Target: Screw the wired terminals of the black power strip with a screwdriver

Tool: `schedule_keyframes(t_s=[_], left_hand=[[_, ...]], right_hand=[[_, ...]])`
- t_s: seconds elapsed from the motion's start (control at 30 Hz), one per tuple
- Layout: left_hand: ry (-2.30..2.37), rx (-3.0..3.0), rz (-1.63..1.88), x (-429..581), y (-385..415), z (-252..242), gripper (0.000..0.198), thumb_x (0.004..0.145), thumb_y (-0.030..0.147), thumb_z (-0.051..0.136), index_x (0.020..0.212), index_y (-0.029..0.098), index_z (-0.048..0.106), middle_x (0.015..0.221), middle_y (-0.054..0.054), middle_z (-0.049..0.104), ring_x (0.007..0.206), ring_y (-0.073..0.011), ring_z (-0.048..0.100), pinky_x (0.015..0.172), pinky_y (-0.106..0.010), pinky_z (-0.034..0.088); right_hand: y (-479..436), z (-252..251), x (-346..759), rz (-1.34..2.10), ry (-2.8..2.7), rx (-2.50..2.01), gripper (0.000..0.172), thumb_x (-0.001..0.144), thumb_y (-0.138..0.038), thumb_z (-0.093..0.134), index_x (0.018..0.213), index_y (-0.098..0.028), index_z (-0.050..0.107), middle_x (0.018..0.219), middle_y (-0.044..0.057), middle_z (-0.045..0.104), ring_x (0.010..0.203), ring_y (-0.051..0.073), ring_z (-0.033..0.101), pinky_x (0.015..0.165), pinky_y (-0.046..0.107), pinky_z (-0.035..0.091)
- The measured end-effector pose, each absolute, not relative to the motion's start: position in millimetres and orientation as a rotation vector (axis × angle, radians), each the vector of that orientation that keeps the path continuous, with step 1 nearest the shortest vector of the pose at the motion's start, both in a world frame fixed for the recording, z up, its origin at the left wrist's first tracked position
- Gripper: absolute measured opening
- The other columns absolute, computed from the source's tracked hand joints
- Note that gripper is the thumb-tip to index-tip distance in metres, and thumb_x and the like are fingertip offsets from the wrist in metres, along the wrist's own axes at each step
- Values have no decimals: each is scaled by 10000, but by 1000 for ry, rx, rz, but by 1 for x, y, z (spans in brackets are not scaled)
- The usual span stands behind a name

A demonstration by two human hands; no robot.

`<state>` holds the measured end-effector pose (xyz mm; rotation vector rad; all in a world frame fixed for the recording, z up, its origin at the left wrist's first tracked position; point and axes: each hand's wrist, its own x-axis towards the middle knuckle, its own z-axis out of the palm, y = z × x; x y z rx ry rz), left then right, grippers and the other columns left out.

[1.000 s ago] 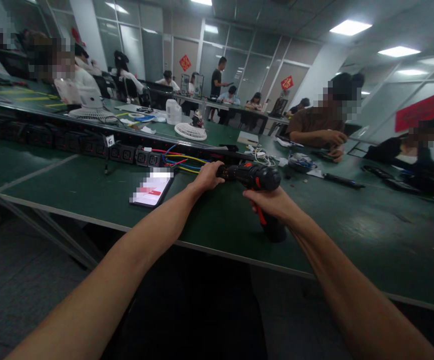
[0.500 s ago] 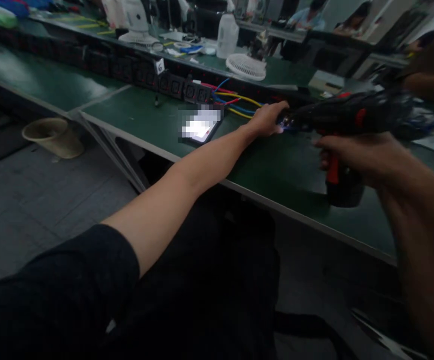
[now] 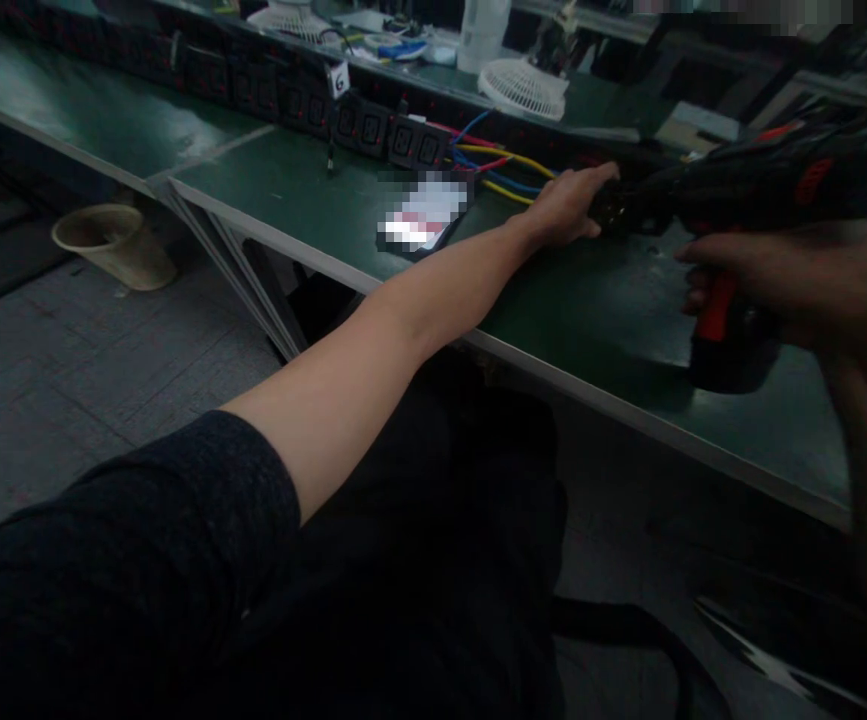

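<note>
A black cordless drill (image 3: 748, 190) with a red trigger and red marks is held level over the green table (image 3: 568, 320). My right hand (image 3: 785, 285) is wrapped round its grip. My left hand (image 3: 572, 200) is closed round the drill's front end at the chuck. Just behind my left hand, coloured wires (image 3: 493, 160) run from a black power strip (image 3: 373, 125). A phone (image 3: 425, 215) with a lit screen lies on the table to the left of my left wrist.
A long row of black sockets (image 3: 178, 65) runs along the back of the table. Beyond it lie a white fan (image 3: 523, 90) and a white jug (image 3: 485, 30). A beige bin (image 3: 114, 245) lies on the grey floor at left. My dark lap fills the foreground.
My head has turned down and to the left, so the room and the other people have left the view. Both hands have stayed on the drill.
</note>
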<state>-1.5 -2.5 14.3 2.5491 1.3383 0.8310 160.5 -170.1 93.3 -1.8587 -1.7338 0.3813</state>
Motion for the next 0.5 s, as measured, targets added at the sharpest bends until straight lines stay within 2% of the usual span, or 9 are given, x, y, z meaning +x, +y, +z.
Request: schedule_keyframes(t_s=[0.1,0.2,0.27,0.3,0.33,0.37,0.43,0.5], left_hand=[[1284,2536,821,0,2,9,490,987,225,625,1436,99,477,1525,-134,541,1414,-274,494,1190,-399,334],[1162,2525,918,1,20,-4,488,975,150,603,1436,50,478,1536,-167,495,1430,-329,462,1169,-447,315],[1069,2507,1034,2,32,-13,670,816,172,801,1420,124,515,1555,-137,493,1409,-384,469,1167,-476,382],[1043,2508,1037,2,36,-16,638,846,184,765,1424,101,509,1541,-136,497,1412,-385,459,1170,-475,374],[1036,2516,1011,2,39,-18,492,971,191,603,1426,42,492,1503,-134,494,1452,-368,427,1179,-450,311],[1059,2503,1014,2,40,-19,476,987,204,586,1428,51,496,1485,-133,510,1450,-360,431,1185,-460,302],[1120,2462,1052,1,36,-18,690,809,241,820,1433,194,529,1461,-94,567,1410,-372,471,1186,-498,369],[1175,2430,1063,1,26,-13,757,737,226,876,1420,232,552,1387,-85,621,1380,-376,502,1176,-513,396]], right_hand=[[-172,94,160,540,-1652,-1794,84,915,-90,710,969,-138,666,666,15,596,499,102,549,532,306,494],[-176,97,158,664,-1611,-1737,127,883,-53,687,956,-144,636,620,-19,549,499,118,549,544,307,481],[-179,98,157,686,-1598,-1728,123,864,-43,669,877,-154,618,589,-23,538,478,117,539,532,296,472],[-180,99,156,690,-1593,-1725,136,851,-41,665,835,-163,606,576,-23,536,466,117,534,517,289,469],[-181,100,156,694,-1602,-1715,146,843,-46,664,804,-170,598,572,-21,538,460,117,530,503,282,467],[-181,100,156,698,-1609,-1714,159,832,-47,665,775,-176,590,568,-20,537,455,115,528,488,272,462],[-180,99,157,701,-1626,-1712,169,814,-58,664,736,-184,585,565,-16,536,450,116,528,457,256,452],[-179,98,160,708,-1632,-1698,143,797,-75,667,744,-189,599,580,-9,554,452,130,542,425,254,451]])
